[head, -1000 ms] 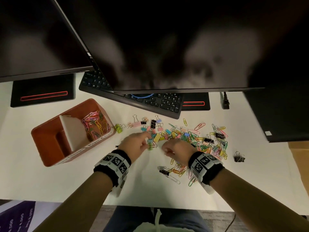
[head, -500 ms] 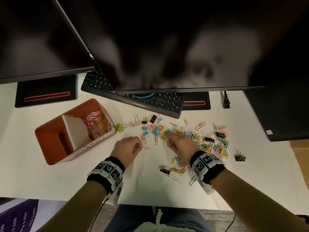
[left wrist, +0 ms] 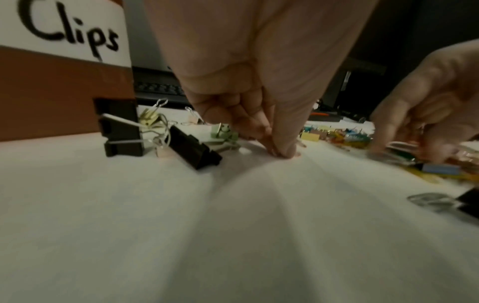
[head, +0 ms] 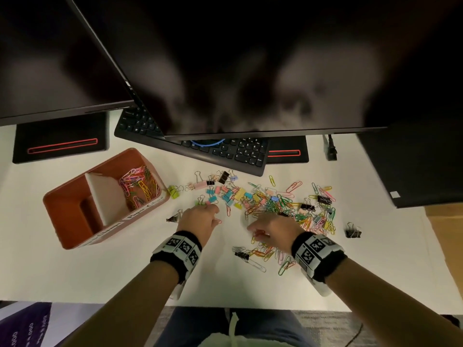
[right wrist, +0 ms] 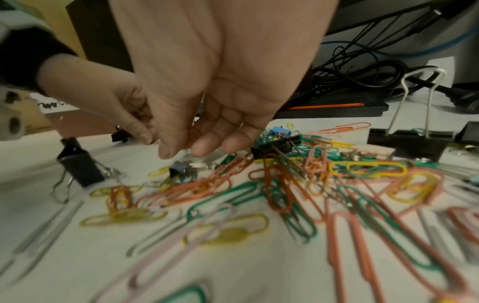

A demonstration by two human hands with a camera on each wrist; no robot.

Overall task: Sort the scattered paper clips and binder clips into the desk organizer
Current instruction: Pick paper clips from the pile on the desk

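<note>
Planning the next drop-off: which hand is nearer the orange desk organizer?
Left. The left hand rests on the white desk just right of the orange desk organizer; the right hand sits farther right, over the coloured paper clip pile.

An orange organizer (head: 75,221) with a white divider is set on the desk at nine o'clock, tilted; coloured paper clips (head: 137,186) are heaped in its far compartment, and the near one is seen bare. Pastel binder clips (head: 225,194) are scattered at twelve o'clock, mixed loose paper clips (head: 288,209) at two. A black binder clip (head: 352,231) is seen apart at three o'clock.
</note>
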